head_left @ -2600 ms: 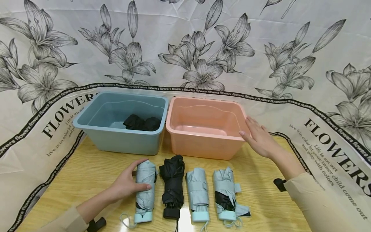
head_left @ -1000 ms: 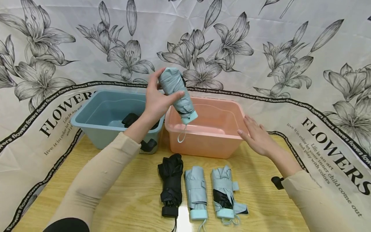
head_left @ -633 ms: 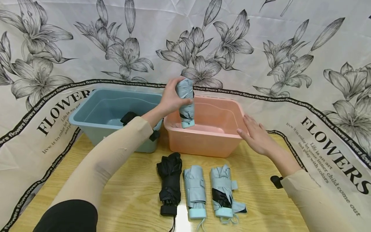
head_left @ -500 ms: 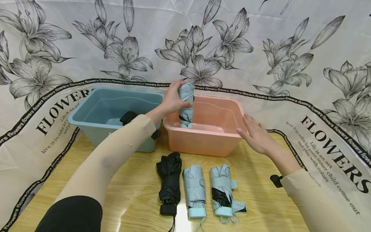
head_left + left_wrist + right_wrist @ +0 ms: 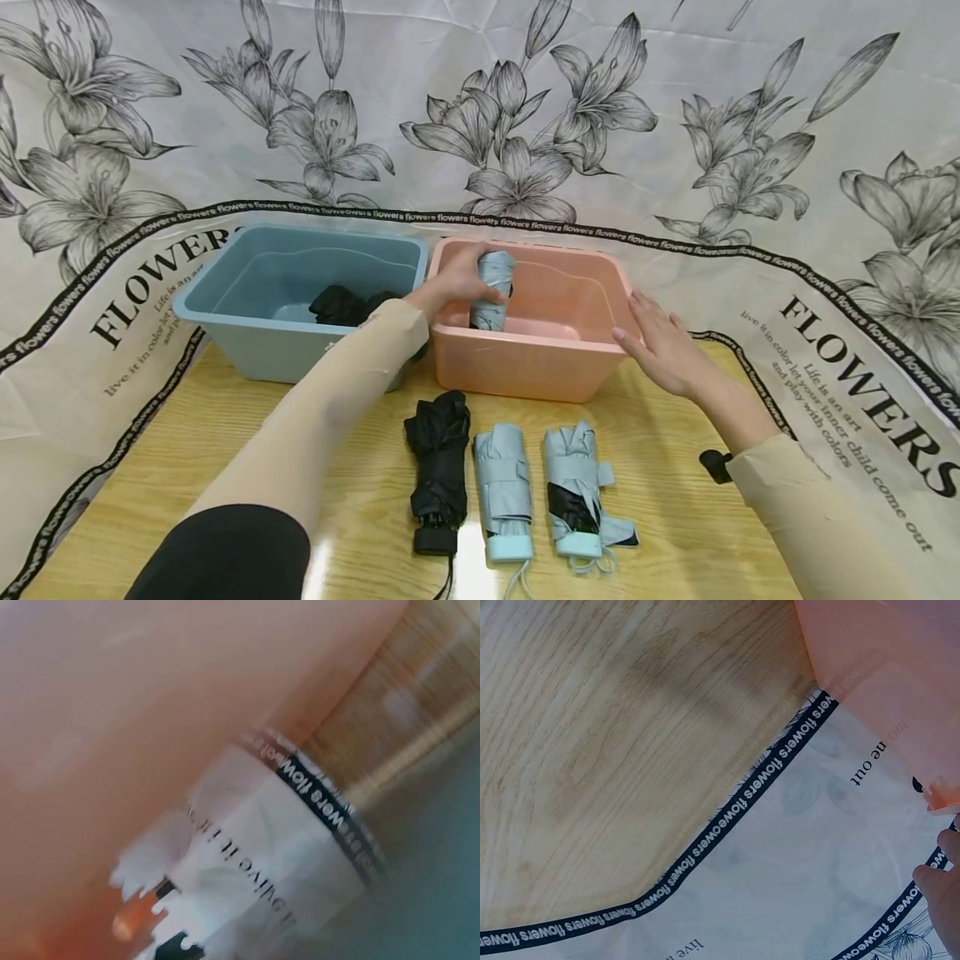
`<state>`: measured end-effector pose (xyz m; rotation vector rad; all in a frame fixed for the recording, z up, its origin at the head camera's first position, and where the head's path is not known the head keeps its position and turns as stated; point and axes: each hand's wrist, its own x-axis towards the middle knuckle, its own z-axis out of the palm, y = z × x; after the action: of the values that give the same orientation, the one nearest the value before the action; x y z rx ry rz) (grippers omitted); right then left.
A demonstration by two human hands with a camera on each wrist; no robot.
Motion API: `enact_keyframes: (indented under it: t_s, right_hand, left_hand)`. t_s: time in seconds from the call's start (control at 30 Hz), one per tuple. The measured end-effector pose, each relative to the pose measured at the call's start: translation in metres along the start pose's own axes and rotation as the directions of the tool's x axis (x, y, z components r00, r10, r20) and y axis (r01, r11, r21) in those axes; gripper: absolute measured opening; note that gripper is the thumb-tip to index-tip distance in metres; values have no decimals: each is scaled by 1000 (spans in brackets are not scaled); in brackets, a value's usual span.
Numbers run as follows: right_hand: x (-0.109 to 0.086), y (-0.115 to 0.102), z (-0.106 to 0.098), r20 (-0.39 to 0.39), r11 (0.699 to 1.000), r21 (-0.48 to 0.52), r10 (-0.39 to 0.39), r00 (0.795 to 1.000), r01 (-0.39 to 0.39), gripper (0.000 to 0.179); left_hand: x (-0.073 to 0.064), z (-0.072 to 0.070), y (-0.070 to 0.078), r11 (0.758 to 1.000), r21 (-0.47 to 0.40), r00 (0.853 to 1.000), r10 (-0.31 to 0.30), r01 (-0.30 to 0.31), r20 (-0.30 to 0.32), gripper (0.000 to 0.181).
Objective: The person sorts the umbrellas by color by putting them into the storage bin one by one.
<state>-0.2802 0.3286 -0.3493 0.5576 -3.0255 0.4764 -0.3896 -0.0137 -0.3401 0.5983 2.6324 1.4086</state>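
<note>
In the head view my left hand (image 5: 463, 277) grips a folded light-blue umbrella (image 5: 495, 279) and holds it upright inside the left part of the pink bin (image 5: 525, 367). The umbrella's lower end is hidden behind the bin's front wall. My right hand (image 5: 663, 346) rests with extended fingers on the bin's right rim; in the right wrist view its fingertips (image 5: 937, 877) show at the edge of the pink wall. On the table in front lie a folded black umbrella (image 5: 438, 467) and two light-blue umbrellas, one strapped neatly (image 5: 504, 487), the other with a loose strap (image 5: 573, 483).
Left of the pink bin stands a blue bin (image 5: 300, 350) with black bundled fabric (image 5: 337, 306) inside. A flower-printed cloth (image 5: 480, 108) hangs behind both bins and borders the wooden table (image 5: 660, 500) at the sides.
My left hand has picked the leftmost light-blue umbrella off the table, carried it up and over, and lowered it into the pink bin. My right hand stays on the rim.
</note>
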Motion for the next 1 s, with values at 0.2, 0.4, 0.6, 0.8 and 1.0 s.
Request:
enact_keyframes:
  t_s: [0.2,0.4,0.6,0.8,1.0]
  right_hand:
    - [0,3,0,-7,1000,2,-2,1000,3,78]
    - [-2,2,0,-10,1000,5,5,1000,-5,79]
    - [-2,3,3,-12,1000,-1,-16,1000,16,78]
    - [-3,3,1,-27,1000,6,-21,999,21,77]
    - [-2,3,2,-19,1000,15,-24,1000,24,77]
  left_hand:
    - [7,12,-1,998,3,997,-64,64,48,79]
    - [12,21,-6,999,29,986,-42,38,158,72]
    - [13,25,-12,996,62,971,-70,57,228,60]
    - [12,25,-8,992,91,954,-114,91,279,61]
    - [8,23,-4,982,93,922,-189,167,338,72]
